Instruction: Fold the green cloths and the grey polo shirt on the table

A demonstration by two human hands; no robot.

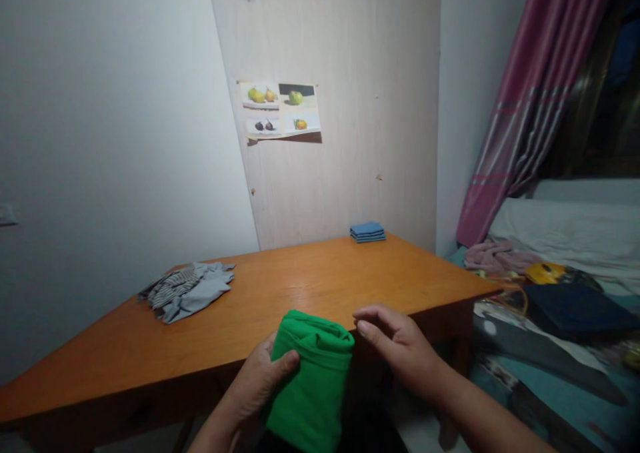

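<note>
A folded bundle of green cloth (313, 386) is held up in front of the table's near edge, its rolled layers showing at the top. My left hand (265, 373) grips it from the left side, thumb across the front and the other fingers hidden behind. Just right of the bundle, my right hand (395, 343) is apart from it, thumb and fingers curved with a gap between them and nothing held.
The wooden table (300, 279) carries a crumpled heap of grey and striped clothes (193, 289) at the left and a folded blue cloth stack (367, 232) at the far right corner. A cluttered bed (565, 359) lies to the right, below a pink curtain (515, 106).
</note>
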